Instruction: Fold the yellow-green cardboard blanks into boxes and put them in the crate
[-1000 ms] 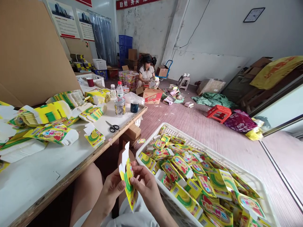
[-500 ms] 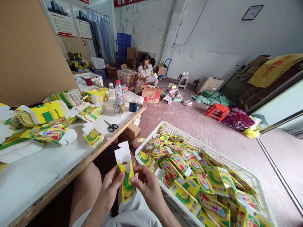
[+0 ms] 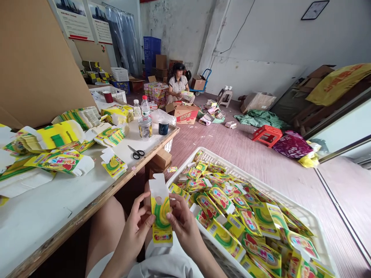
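Note:
Over my lap I hold a small yellow and green carton (image 3: 161,216) upright, its printed face toward me and its white top flap standing up. My left hand (image 3: 136,227) pinches its left edge and my right hand (image 3: 182,224) pinches its right edge. Just to the right stands a white plastic basket (image 3: 307,216) holding several folded cartons of the same print. On the white table (image 3: 43,216) to my left lie stacks of flat carton blanks (image 3: 52,139) and a few folded cartons (image 3: 114,166).
Black scissors (image 3: 136,153), a water bottle (image 3: 145,108), a jar (image 3: 145,128) and a dark cup (image 3: 163,128) stand near the table's far end. A seated person (image 3: 177,85) works among boxes at the back. A red stool (image 3: 267,136) and bags lie on the floor to the right.
The carton has turned from edge-on to face me and has opened out into a box shape. Both hands shifted slightly lower along its sides.

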A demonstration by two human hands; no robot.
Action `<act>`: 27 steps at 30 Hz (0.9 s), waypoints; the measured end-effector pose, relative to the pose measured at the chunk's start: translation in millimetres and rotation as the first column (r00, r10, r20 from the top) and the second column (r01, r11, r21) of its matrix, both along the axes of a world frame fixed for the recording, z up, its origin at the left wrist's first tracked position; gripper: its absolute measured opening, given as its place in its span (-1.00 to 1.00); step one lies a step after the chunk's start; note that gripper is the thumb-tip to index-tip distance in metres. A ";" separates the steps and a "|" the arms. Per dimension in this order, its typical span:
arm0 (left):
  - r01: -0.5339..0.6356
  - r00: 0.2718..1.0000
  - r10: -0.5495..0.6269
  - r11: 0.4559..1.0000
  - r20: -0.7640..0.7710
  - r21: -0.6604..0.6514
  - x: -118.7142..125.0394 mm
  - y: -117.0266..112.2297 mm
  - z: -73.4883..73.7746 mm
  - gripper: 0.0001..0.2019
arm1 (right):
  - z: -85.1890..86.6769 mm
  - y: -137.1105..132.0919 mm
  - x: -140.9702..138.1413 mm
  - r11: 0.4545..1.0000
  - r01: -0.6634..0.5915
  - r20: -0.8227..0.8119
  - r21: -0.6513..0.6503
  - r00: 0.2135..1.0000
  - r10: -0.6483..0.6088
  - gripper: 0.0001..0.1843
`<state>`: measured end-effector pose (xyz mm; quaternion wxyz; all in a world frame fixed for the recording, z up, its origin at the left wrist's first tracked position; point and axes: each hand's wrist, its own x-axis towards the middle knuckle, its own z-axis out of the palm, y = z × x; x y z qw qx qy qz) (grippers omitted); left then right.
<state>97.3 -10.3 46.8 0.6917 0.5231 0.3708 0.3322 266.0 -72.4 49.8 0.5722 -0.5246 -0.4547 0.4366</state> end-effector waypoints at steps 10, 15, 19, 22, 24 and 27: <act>0.264 0.962 -0.249 0.954 0.114 -0.146 -19.1 3.1 14.2 -0.47 | 6.6 -9.4 7.9 0.982 -0.183 0.076 -0.051 0.980 0.186 -0.53; 0.288 0.952 -0.262 0.942 0.158 -0.174 -15.7 0.9 16.1 -0.47 | 11.3 -9.6 11.3 0.984 -0.175 0.249 -0.035 0.952 0.178 -0.58; 0.258 0.963 -0.235 0.947 0.134 -0.192 -11.7 -0.8 21.1 -0.45 | 12.8 -9.3 11.5 0.986 -0.161 0.315 -0.036 0.935 0.164 -0.60; 0.259 0.962 -0.235 0.946 0.138 -0.196 -12.4 -0.7 19.7 -0.45 | 14.9 -9.4 10.9 0.986 -0.159 0.344 -0.048 0.924 0.165 -0.62; 0.264 0.961 -0.240 0.947 0.140 -0.184 -14.4 0.1 17.5 -0.46 | 16.3 -9.6 10.6 0.985 -0.161 0.358 -0.055 0.918 0.170 -0.62; 0.260 0.963 -0.242 0.952 0.119 -0.163 -17.0 0.8 16.2 -0.47 | 17.2 -9.9 11.1 0.986 -0.161 0.389 -0.053 0.905 0.169 -0.63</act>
